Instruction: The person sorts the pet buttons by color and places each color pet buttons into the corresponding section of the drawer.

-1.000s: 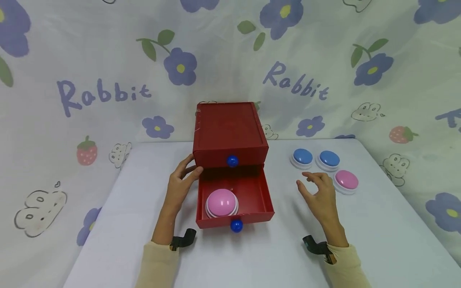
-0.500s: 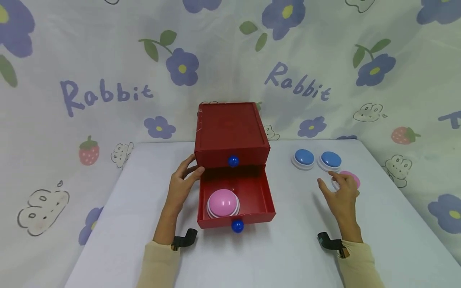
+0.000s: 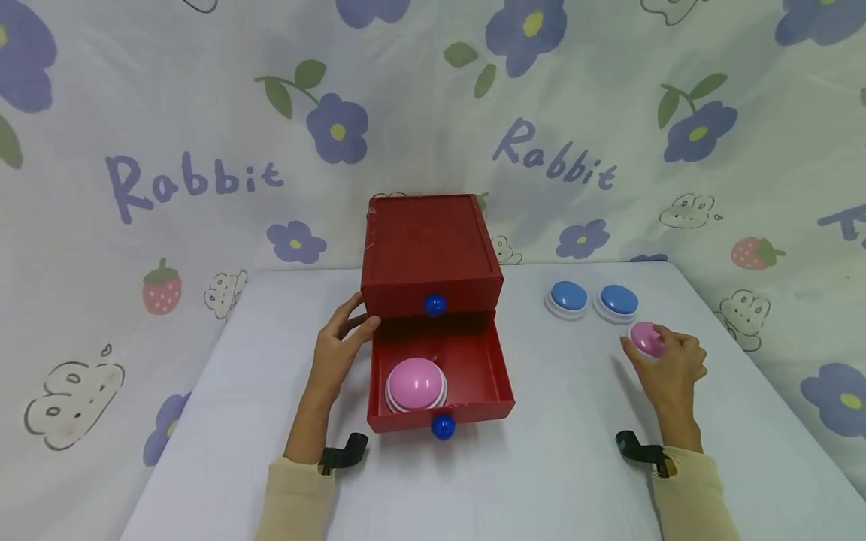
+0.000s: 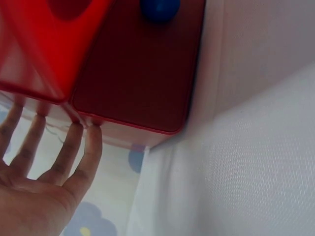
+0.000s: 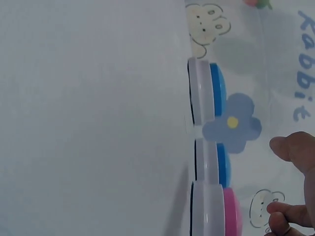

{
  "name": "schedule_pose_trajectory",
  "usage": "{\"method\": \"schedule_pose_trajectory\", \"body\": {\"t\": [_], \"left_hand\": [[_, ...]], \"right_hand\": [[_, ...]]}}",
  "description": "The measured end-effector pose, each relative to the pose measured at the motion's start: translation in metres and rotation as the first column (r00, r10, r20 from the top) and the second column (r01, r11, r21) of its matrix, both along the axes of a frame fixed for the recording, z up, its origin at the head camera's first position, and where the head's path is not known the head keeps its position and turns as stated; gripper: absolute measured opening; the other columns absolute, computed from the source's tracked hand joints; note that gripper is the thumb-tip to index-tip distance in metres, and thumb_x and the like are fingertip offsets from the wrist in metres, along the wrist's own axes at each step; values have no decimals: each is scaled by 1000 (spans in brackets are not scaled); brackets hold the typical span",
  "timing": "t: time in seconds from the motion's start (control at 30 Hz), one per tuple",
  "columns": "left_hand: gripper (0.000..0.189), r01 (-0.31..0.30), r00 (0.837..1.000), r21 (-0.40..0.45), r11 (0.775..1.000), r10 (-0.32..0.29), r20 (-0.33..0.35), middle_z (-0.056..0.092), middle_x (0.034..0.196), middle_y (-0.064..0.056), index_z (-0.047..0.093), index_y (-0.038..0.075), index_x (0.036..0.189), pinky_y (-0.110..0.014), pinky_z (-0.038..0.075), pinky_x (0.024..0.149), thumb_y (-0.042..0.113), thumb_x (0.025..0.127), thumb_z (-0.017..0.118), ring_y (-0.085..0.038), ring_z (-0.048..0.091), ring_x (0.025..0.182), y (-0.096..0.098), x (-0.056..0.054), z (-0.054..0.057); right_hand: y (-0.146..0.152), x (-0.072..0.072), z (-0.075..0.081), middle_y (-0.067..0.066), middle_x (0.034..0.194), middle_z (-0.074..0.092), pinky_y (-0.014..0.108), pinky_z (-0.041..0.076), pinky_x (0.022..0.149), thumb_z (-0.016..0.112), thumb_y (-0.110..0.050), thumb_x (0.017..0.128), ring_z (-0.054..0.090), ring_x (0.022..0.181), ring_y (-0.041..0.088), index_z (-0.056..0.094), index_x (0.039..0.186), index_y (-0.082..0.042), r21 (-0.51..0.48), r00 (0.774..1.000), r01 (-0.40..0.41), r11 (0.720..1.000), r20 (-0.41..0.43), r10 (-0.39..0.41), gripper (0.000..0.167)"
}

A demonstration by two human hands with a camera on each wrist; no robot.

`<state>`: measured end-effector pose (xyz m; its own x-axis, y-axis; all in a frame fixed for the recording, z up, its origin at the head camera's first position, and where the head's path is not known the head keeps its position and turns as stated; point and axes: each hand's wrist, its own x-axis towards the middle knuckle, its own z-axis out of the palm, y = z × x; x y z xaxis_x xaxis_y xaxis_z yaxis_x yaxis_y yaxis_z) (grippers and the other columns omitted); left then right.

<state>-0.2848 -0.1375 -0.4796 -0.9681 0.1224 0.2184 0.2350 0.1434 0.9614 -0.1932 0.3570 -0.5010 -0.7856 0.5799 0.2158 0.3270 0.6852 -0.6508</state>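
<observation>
Left hand (image 3: 330, 352), left of centre: released, fingers extended, tips against a red two-tier drawer box (image 3: 429, 240), centre. Lower red drawer (image 3: 475, 368), extended: one pink-domed, white-based round button (image 3: 415, 383). White bench (image 3: 541, 451), right of frame: blue-domed, white-based round button (image 3: 568, 295); its blue twin (image 3: 619, 300); second pink button (image 3: 646, 338). Right hand (image 3: 675, 368): over the latter, thumb and fingers parted, released.

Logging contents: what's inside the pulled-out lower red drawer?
One pink-domed push button with a white base, front left in the lower drawer. The drawer's rear is covered by the red cabinet; anything there is hidden.
</observation>
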Motion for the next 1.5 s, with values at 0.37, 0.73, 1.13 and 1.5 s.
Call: {"method": "schedule_pose_trajectory", "body": {"t": [0.37, 0.73, 1.13, 1.5], "left_hand": [[61, -8, 1000, -9, 1000, 8, 1, 47, 150, 6, 44, 33, 151, -55, 46, 100, 37, 95, 68, -22, 48, 129, -2, 3, -1], [60, -5, 1000, 4, 1000, 5, 6, 46, 150, 8, 45, 34, 151, -54, 46, 100, 37, 95, 68, -22, 48, 130, 1, 2, -4], [60, -5, 1000, 2, 1000, 5, -6, 47, 149, 9, 45, 34, 150, -55, 46, 100, 38, 95, 68, -21, 49, 128, 1, 1, -1], [60, -9, 1000, -1, 1000, 9, -5, 48, 148, 8, 46, 34, 150, -55, 46, 100, 38, 95, 68, -23, 49, 129, 0, 1, -2]], "right_hand": [[20, 4, -11, 32, 137, 31, 64, 24, 94, 71, -44, 90, 23, 131, 46, 42, 146, 6, -28, 997, 51, 998, 58, -50, 80], [33, 4, -22, 40, 135, 27, 66, 19, 95, 73, -51, 87, 21, 129, 50, 33, 147, 13, 18, 986, 62, 998, 157, -64, 96], [39, 1, -30, 38, 136, 25, 67, 23, 93, 68, -55, 88, 19, 130, 51, 30, 149, 13, -44, 981, 85, 995, 181, -75, 99], [25, 5, -24, 31, 137, 30, 63, 22, 94, 73, -51, 86, 21, 131, 44, 34, 150, 8, -127, 990, 129, 984, 77, -119, 96]]}}
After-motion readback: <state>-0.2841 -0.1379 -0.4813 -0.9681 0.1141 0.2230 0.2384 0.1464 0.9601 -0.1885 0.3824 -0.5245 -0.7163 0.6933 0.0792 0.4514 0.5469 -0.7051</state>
